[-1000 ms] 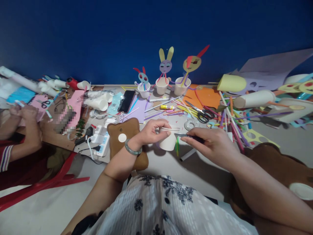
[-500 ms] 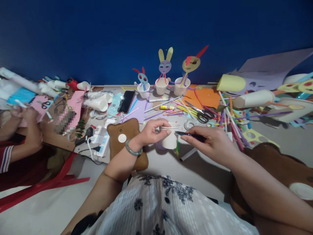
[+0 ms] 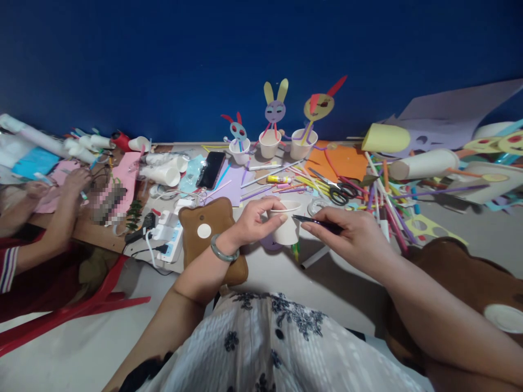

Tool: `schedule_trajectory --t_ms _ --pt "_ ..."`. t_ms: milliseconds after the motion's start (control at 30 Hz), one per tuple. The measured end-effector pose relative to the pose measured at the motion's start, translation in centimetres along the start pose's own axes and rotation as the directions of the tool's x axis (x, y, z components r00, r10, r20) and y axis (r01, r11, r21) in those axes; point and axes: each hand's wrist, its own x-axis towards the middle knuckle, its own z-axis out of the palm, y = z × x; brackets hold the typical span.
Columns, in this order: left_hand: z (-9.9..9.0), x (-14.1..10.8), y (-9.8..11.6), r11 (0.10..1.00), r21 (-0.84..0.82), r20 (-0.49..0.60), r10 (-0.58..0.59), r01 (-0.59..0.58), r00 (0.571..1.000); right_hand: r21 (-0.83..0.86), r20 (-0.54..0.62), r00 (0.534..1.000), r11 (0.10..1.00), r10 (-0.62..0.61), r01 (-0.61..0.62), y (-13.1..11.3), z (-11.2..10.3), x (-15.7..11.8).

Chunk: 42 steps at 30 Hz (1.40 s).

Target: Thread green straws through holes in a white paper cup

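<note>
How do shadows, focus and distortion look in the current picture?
Head view: a soft shadow darkens the table below the right hand; the cup is readable, fine detail soft; a pixelated patch masks part of the left side; the edges look stretched.

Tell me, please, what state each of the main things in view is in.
Left grip: closed on the paper cup's rim
Right grip: closed on the dark tool
Paper cup: held, mouth up
Dark tool: held, tip toward the cup, contact unclear
Phone: lying flat, screen dark
Scissors: lying down
Three paper figures: upright in cups
Power strip: plugs inserted
</note>
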Motion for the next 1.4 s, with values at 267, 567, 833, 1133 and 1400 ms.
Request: schedule_trajectory --t_ms 267,567,833,1133,1400 --pt "0.4 -0.1 0.0 0.999 -0.007 -0.055 -0.036 0.036 0.998 0.028 -0.07 0.998 1.0 0.007 -0.005 0.0 0.3 0.0" --pt "1.3 -0.5 -0.2 0.994 -0.063 -0.131 -0.102 0.094 0.986 -0.06 -0.16 0.987 0.998 -0.032 0.023 0.2 1.0 -0.3" --pt "1.6 -0.5 -0.3 0.991 -0.093 -0.159 -0.111 0.098 0.981 0.006 -0.098 0.995 1.0 0.017 -0.016 -0.3 0.7 0.1" --pt "1.7 -0.5 -0.5 0.997 -0.067 -0.214 -0.059 0.046 0.975 0.038 -0.102 0.994 0.999 0.036 -0.032 -0.6 0.6 0.1" --pt "1.7 -0.4 -0.4 0.997 -0.076 -0.231 -0.016 -0.002 0.973 -0.03 -0.132 0.991 0.999 0.016 -0.02 -0.3 0.5 -0.1"
